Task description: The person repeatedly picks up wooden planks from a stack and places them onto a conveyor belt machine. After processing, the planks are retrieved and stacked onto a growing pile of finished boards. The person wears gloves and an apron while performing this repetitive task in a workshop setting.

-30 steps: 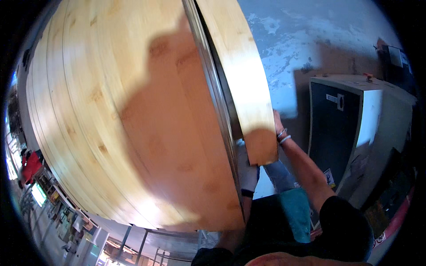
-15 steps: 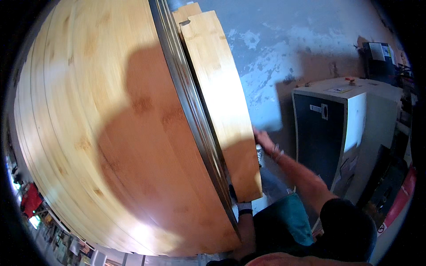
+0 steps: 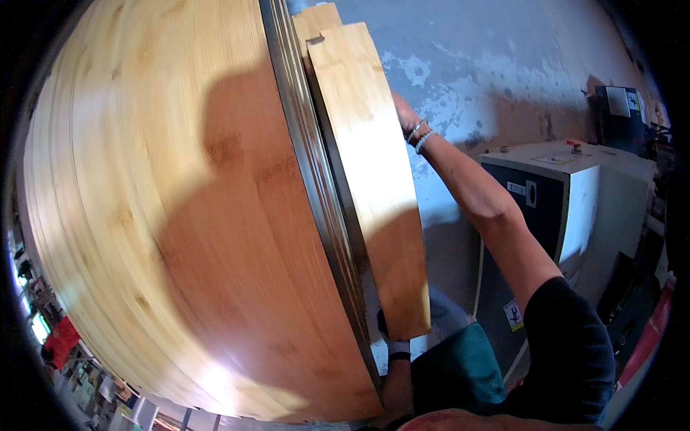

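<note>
A long, pale wooden board [image 3: 370, 151] lies alongside a large wood-grain panel [image 3: 215, 215], with a narrow dark gap between them. At the board's near end, my left hand [image 3: 397, 350], in a grey and dark covering with a dark wrist band, is closed round the end, partly hidden beneath it. My right hand [image 3: 405, 115] is at the board's right edge, towards its far end. Its fingers pass behind the board, out of sight. Bracelets circle the right wrist. Another wooden piece [image 3: 316, 19] shows past the board's far end.
Dark, layered edges [image 3: 310, 158] run along the large panel's right side. A pale and dark cabinet [image 3: 528, 194] stands to the right. Behind it is a dark box [image 3: 619, 108]. The worn grey floor [image 3: 467, 79] spreads beyond the board.
My right hand has moved farther along the board's right edge, away from me. My left hand stays at the near end. The whole view has shifted slightly.
</note>
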A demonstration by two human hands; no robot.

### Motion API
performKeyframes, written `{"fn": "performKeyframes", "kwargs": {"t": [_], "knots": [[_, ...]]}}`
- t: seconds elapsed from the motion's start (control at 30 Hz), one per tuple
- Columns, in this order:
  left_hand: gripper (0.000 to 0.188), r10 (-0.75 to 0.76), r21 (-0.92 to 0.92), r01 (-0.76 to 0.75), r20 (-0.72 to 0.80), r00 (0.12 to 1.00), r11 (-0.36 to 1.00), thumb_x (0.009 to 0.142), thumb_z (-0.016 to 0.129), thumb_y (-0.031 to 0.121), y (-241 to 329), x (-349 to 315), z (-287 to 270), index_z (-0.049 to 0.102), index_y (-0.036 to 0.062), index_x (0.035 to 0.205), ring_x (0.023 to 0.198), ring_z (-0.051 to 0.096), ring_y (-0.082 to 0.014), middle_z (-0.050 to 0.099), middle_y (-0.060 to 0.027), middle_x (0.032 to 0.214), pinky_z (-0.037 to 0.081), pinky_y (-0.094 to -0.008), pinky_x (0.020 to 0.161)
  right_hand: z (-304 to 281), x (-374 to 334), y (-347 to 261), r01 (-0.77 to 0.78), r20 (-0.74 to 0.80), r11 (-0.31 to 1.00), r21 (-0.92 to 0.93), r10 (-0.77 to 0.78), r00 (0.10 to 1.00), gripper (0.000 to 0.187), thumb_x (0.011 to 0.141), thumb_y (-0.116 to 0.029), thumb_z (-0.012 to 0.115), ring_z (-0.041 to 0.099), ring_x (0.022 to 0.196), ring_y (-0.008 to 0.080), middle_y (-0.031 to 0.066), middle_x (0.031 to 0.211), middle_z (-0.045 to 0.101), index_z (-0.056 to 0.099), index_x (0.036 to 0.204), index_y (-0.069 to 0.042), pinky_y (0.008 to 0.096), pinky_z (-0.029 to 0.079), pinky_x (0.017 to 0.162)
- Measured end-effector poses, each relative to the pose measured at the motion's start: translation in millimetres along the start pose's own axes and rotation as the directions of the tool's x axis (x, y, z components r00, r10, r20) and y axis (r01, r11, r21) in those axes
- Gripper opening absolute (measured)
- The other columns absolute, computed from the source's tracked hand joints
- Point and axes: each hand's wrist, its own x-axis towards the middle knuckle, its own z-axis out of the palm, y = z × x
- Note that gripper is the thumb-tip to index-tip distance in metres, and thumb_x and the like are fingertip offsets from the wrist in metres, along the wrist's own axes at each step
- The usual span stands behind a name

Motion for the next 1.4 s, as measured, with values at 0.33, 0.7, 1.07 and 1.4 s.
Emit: {"fn": "performKeyframes", "kwargs": {"t": [0.33, 0.7, 1.07, 1.4], "knots": [[0.05, -0.081, -0.161, 0.048, -0.201, 0.976, 0.986, 0.104, 0.038, 0.04, 39.2, -54.9, 47.7, 0.045, 0.0063, 0.14, 0.131, 0.044, -0.0324, 0.045, -0.0114, 0.147, 0.034, -0.0462, 0.111, -15.2, -28.2, 9.7, -0.069, 0.137, 0.931, 0.357, 0.021, 0.99, 0.06, 0.101, -0.048, 0.04, 0.066, 0.108, 0.0213, 0.0144, 0.13, 0.06, 0.045, 0.141, -0.003, 0.0354, 0.055, 0.091], [0.047, 0.045, -0.033, -0.05, -0.139, 0.989, 0.998, 0.103, 0.041, 0.037, 40.5, -59.3, 15.3, 0.048, 0.0059, 0.137, 0.127, 0.047, -0.0308, 0.049, -0.0113, 0.142, 0.036, -0.0437, 0.11, -16.8, -40.9, 11.9, -0.141, 0.15, 0.817, 0.559, 0.068, 0.986, 0.051, 0.1, -0.038, 0.044, 0.069, 0.101, 0.0226, 0.0148, 0.121, 0.065, 0.051, 0.134, 0.0, 0.0342, 0.059, 0.085], [0.043, 0.165, 0.015, -0.164, -0.049, 0.985, 0.986, 0.103, 0.044, 0.034, 51.4, -132.7, -10.9, 0.051, 0.0055, 0.135, 0.124, 0.05, -0.0292, 0.052, -0.0112, 0.138, 0.038, -0.0413, 0.109, -66.5, -125.1, -31.6, -0.124, 0.081, 0.83, 0.544, 0.095, 0.992, 0.051, 0.1, -0.038, 0.044, 0.069, 0.1, 0.0223, 0.0144, 0.12, 0.066, 0.052, 0.133, 0.0, 0.0341, 0.059, 0.084], [0.045, 0.162, 0.202, -0.13, -0.152, 0.975, 0.971, 0.1, 0.05, 0.04, 118.0, -287.8, 91.6, 0.058, 0.0039, 0.127, 0.106, 0.062, -0.0286, 0.062, -0.014, 0.123, 0.05, -0.0405, 0.095, -84.9, -221.2, -95.6, -0.125, 0.069, 0.852, 0.509, 0.104, 0.992, 0.051, 0.101, -0.038, 0.044, 0.069, 0.099, 0.0221, 0.0141, 0.119, 0.066, 0.052, 0.132, 0.0, 0.034, 0.059, 0.083]]}}
